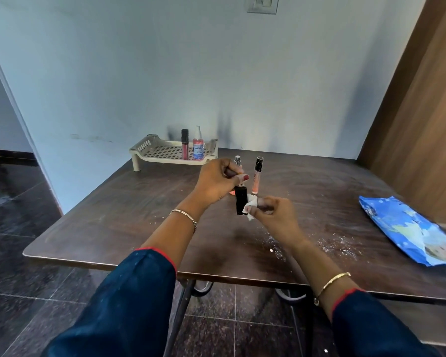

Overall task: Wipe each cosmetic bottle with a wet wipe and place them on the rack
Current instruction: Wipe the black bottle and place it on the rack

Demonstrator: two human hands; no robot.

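My left hand [218, 180] grips the top of a black cosmetic bottle [241, 203] and holds it upright above the table. My right hand [273, 210] pinches a crumpled white wet wipe [251, 204] against the bottle's right side. Behind my hands two bottles stand on the table: a slim pink tube with a black cap [257, 175] and a bottle with a silver cap [238, 161], partly hidden by my left hand. On the beige slotted rack [162, 152] at the far edge stand a pink lip gloss tube [185, 144] and a pink spray bottle [198, 144].
A blue pack of wet wipes [407, 231] lies at the table's right edge. White crumbs dot the dark wooden table [113, 215] near the front right. A wall runs behind the table and a wooden panel stands on the right.
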